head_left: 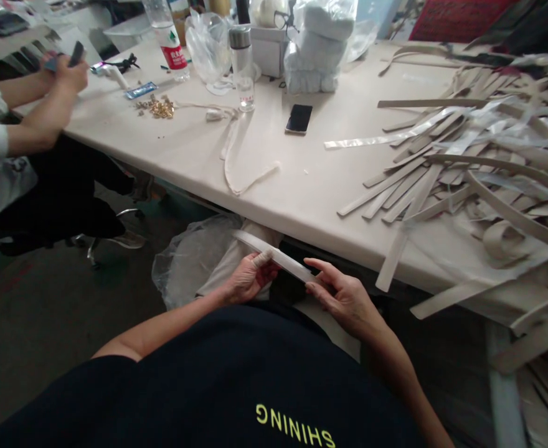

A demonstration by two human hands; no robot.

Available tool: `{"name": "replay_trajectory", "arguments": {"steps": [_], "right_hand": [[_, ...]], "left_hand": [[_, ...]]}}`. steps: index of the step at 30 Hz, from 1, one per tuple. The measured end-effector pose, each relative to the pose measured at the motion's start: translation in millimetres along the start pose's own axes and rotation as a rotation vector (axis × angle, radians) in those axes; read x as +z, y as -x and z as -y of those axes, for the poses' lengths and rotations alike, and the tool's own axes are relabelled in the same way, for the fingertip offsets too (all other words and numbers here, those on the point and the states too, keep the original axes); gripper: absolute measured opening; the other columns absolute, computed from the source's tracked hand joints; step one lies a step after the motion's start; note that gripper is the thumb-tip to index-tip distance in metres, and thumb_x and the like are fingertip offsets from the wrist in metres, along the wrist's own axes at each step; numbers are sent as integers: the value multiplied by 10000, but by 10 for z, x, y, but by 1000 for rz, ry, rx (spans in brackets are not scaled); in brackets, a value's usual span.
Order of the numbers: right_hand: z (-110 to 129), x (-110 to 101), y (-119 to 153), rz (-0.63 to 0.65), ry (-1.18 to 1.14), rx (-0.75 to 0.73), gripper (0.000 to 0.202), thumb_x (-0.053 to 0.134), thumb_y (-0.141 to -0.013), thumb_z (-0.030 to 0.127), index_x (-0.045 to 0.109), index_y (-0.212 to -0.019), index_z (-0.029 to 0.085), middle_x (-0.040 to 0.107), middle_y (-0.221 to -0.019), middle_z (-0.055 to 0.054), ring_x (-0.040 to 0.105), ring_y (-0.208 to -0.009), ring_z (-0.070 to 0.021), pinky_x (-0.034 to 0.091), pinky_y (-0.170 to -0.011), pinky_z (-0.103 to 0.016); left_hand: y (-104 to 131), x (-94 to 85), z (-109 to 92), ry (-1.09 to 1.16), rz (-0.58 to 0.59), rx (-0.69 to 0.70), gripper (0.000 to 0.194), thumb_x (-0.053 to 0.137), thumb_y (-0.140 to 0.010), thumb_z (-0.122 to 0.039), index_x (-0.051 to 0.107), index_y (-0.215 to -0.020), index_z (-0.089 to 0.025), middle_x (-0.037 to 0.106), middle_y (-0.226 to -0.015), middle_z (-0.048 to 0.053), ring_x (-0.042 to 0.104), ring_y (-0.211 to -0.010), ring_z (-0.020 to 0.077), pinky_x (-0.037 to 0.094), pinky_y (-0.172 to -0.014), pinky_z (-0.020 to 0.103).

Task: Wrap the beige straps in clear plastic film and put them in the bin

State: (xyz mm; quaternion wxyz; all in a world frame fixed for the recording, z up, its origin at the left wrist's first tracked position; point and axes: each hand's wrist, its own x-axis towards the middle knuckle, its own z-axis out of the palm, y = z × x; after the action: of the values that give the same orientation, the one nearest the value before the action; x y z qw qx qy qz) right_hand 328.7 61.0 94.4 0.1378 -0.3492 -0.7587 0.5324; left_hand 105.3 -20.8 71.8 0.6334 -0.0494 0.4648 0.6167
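A narrow whitish strip (281, 256) slants across in front of my body, just off the table's front edge. Fingers and thumb of my left hand (253, 277) are closed around its middle, with a pale wrap on the thumb. At the strip's right end is my right hand (346, 297), thumb and index finger apart on either side of that end. Whether the thumb touches it I cannot tell. Clear plastic sheeting (185, 261) hangs below the table, beyond my left hand.
On the table (321, 180), many beige strips (423, 180) pile up at right, some overhanging the edge. A phone (299, 119), glass bottle (243, 74), water bottle (171, 50), small gold metal pieces (162, 108) and bagged goods (318, 53) stand farther back. Another person's hands (71, 71) are at left.
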Motion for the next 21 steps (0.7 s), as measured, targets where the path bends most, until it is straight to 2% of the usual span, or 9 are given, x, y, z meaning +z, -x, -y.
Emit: {"name": "replay_trajectory", "arguments": {"steps": [4, 6, 10, 12, 14, 16, 19, 21], "right_hand": [[23, -209, 231, -47, -65, 49, 526, 579, -974, 441, 564, -1434, 188, 693, -776, -30, 564, -552, -139, 469, -493, -235], [55, -219, 295, -83, -12, 40, 489, 576, -975, 404, 583, -1419, 201, 702, -765, -23, 538, -515, -125, 447, -487, -230], [134, 23, 206, -89, 83, -3, 432, 569, -965, 318, 625, -1382, 220, 715, -778, -17, 523, -519, -113, 416, -505, -221], [156, 142, 114, -88, 50, 1, 430, 550, -962, 274, 624, -1382, 215, 719, -801, -21, 543, -551, -116, 433, -533, -217], [160, 153, 81, -61, -39, 3, 450, 564, -949, 265, 612, -1394, 215, 708, -820, -18, 564, -588, -118, 452, -557, -212], [148, 37, 148, 30, -169, 13, 438, 621, -933, 314, 641, -1358, 210, 684, -818, -12, 574, -608, -117, 462, -563, -208], [107, -241, 400, 177, -401, -2, 330, 694, -913, 417, 753, -1140, 185, 685, -820, -35, 605, -630, -134, 490, -569, -227], [77, -367, 586, 188, -570, -55, 298, 661, -948, 457, 783, -1011, 192, 717, -838, -66, 652, -652, -168, 529, -588, -269]], "left_hand": [[5, 29, -47, -60, -42, 23, 175, 835, -809, -159, 661, -803, -151, 713, -701, 19, 704, -642, 145, 543, -580, 208], [11, 48, -18, -99, -55, -5, 180, 834, -805, -151, 655, -801, -150, 709, -682, 18, 705, -630, 147, 546, -574, 210], [28, 89, 103, -167, -48, -93, 189, 847, -793, -162, 662, -805, -130, 719, -695, 35, 706, -622, 147, 547, -561, 204], [33, 95, 136, -188, -37, -117, 217, 875, -768, -181, 670, -813, -123, 728, -722, 43, 701, -617, 143, 543, -555, 203], [34, 88, 115, -194, -30, -103, 238, 892, -748, -186, 677, -827, -121, 730, -741, 38, 695, -620, 134, 543, -559, 200], [31, 77, 45, -168, -33, -53, 226, 882, -755, -172, 673, -827, -128, 724, -743, 23, 692, -628, 128, 549, -575, 201], [28, 73, -84, -97, -88, 11, 164, 819, -809, -137, 655, -797, -147, 709, -727, 3, 682, -625, 120, 539, -565, 199], [27, 82, -136, -77, -133, 17, 136, 770, -845, -115, 654, -787, -151, 706, -723, 5, 676, -619, 116, 523, -543, 190]]}}
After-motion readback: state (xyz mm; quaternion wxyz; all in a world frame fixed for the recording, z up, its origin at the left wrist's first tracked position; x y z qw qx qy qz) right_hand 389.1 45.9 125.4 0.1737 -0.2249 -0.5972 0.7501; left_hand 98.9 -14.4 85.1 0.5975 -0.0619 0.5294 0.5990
